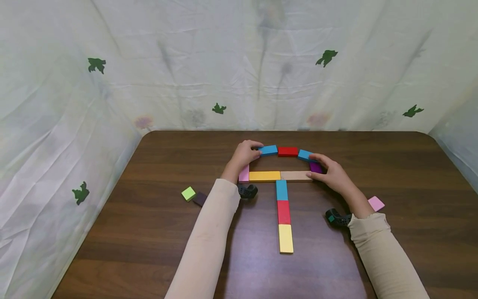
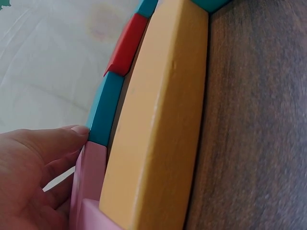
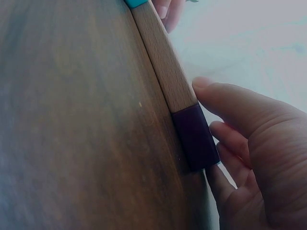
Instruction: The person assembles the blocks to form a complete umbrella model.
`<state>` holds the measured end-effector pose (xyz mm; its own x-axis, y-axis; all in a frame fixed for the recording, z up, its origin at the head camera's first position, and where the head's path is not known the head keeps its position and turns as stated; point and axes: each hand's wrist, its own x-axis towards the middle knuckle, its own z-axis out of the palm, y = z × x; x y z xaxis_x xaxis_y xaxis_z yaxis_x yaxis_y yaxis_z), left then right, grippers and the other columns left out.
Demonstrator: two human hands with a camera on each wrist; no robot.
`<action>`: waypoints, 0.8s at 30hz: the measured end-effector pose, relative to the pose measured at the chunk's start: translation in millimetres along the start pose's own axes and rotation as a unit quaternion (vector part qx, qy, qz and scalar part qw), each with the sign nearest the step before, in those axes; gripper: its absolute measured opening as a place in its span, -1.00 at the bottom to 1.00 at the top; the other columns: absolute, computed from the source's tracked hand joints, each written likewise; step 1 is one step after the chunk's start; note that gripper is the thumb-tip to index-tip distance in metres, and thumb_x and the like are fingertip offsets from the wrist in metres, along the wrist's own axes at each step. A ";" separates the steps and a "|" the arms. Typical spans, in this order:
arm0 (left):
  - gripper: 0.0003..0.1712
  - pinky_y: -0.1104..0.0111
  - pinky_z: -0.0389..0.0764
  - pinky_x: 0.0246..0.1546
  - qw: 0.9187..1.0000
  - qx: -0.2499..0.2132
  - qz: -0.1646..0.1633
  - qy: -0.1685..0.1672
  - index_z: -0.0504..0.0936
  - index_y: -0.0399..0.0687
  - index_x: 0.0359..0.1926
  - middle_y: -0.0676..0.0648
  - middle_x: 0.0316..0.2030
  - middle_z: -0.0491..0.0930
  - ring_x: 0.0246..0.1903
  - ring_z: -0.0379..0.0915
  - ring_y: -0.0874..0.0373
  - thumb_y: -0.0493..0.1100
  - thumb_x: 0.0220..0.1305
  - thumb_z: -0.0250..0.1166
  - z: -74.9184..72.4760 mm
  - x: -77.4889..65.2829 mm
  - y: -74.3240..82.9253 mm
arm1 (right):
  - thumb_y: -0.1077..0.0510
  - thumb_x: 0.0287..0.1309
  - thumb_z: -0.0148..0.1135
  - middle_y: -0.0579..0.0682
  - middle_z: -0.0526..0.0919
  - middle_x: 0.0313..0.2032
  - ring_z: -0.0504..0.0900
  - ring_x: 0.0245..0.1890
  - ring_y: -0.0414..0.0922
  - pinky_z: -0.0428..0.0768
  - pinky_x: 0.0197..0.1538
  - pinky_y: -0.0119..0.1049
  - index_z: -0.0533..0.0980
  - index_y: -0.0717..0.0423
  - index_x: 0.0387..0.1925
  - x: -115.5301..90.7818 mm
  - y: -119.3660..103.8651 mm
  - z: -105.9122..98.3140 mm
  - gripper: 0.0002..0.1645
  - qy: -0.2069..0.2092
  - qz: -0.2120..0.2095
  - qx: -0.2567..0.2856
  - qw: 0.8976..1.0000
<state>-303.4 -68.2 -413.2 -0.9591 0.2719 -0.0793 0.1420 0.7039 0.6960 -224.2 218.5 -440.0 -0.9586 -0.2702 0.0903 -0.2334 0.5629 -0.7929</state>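
Note:
In the head view several coloured wooden blocks form an arch above a straight row, with a stem below. My left hand [image 1: 244, 155] pinches the end of the arch's left blue block [image 1: 268, 150]; in the left wrist view its fingers bend behind a pink block [image 2: 88, 172]. On the other side, my right hand [image 1: 332, 174] rests its spread fingers around the purple block [image 1: 315, 167]. One fingertip touches the right blue block [image 1: 304, 155], and the thumb lies at the end of the plain wood block [image 1: 295, 176]. A red block [image 1: 288, 152] tops the arch.
The row includes a yellow-orange block [image 1: 264, 177]. A blue [image 1: 281, 190], a red [image 1: 284, 212] and a pale yellow block [image 1: 286, 238] make the stem. Loose on the brown table [image 1: 130, 232] are a green [image 1: 188, 194], a dark [image 1: 200, 199] and a pink block [image 1: 376, 203].

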 end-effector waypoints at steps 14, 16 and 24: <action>-0.69 0.33 0.39 -0.08 1.000 -0.001 0.013 -0.007 0.57 -0.01 0.00 -0.04 -0.02 0.45 -0.15 0.29 0.11 -0.18 0.21 0.19 0.7 -1.4 -2.7 | -0.01 -0.01 0.31 0.17 0.31 0.16 0.24 0.17 0.14 0.19 0.15 0.03 0.25 0.16 0.21 0.3 0.7 0.7 -0.23 -0.003 0.002 0.002 1.000; -0.69 0.34 0.40 -0.11 1.000 -0.001 0.016 -0.007 0.57 -0.02 0.00 -0.04 -0.04 0.46 -0.17 0.30 0.11 -0.18 0.21 0.18 0.5 -1.7 -3.0 | -0.02 -0.01 0.31 0.18 0.31 0.16 0.23 0.17 0.14 0.19 0.15 0.04 0.24 0.17 0.21 0.5 0.8 0.6 -0.22 -0.003 0.001 0.000 1.000; -0.68 0.34 0.39 -0.08 1.000 0.002 0.023 -0.007 0.57 -0.02 0.01 -0.04 -0.03 0.45 -0.16 0.30 0.12 -0.17 0.22 0.18 -0.1 -3.9 -3.0 | -0.03 0.00 0.30 0.18 0.31 0.17 0.21 0.19 0.14 0.17 0.16 0.05 0.24 0.17 0.21 0.3 0.7 0.7 -0.21 -0.002 0.000 -0.001 1.000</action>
<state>-300.1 -71.5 -414.9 -0.9480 0.3129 -0.0575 0.1865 0.6930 0.6964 -224.5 218.3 -440.8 -0.9578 -0.2737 0.0875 -0.2335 0.5640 -0.7921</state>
